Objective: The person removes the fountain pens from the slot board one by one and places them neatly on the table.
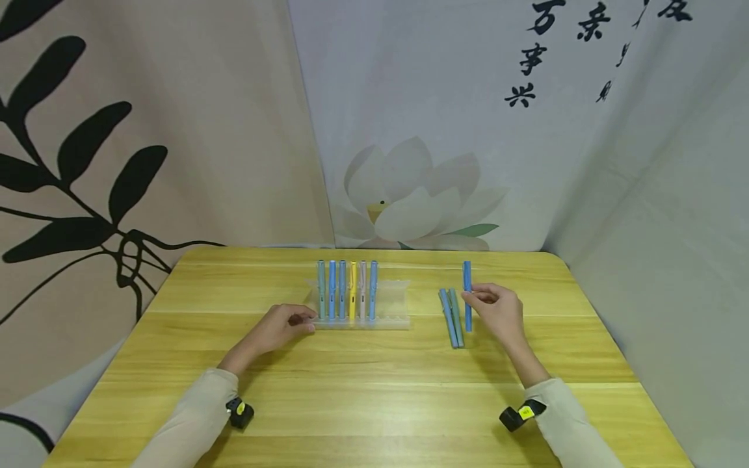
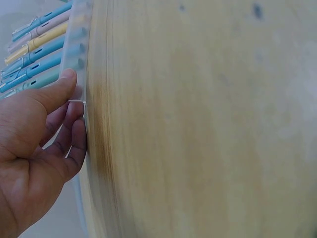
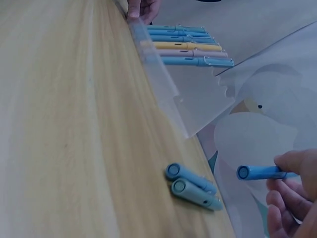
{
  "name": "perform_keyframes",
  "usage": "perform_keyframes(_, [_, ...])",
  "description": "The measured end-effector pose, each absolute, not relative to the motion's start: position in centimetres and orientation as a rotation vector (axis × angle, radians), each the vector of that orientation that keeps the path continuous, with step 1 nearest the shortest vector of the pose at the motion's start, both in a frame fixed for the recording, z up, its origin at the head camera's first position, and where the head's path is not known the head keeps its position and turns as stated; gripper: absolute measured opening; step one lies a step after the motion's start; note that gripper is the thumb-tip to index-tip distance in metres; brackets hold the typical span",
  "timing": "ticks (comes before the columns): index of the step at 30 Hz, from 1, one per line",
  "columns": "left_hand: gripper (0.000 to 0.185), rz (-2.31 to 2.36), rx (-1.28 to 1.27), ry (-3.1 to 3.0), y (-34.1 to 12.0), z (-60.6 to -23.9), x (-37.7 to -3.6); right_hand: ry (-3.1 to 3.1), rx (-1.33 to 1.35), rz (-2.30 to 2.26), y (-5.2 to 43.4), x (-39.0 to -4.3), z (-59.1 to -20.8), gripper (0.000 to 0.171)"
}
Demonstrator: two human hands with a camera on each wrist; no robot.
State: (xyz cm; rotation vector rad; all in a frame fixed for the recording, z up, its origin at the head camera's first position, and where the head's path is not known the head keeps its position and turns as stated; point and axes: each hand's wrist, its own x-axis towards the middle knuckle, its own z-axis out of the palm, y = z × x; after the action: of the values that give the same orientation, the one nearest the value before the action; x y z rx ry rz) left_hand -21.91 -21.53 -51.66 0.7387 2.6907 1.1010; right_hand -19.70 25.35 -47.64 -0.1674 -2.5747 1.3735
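My left hand pinches the left end of a clear plastic pen rack; the left wrist view shows the thumb on its front edge and the fingers curled below. Several capped pens stand side by side in the rack: a green pen, blue ones, a yellow pen and a pale pink pen. To the right, my right hand pinches a blue pen near its middle, raised off the table. Beside it, another blue pen and a green pen lie together.
The wooden table reaches back to a hanging curtain with a printed lotus and characters. Dark leaves are printed on the left curtain. A black wrist camera sits on each sleeve.
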Motion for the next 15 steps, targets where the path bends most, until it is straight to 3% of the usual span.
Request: perform_keyframes(15, [0.026, 1.113, 0.744, 2.681, -21.4, -51.6, -21.8, -2.722, -0.267, 1.295, 26.5, -19.8, -49.4, 0.038])
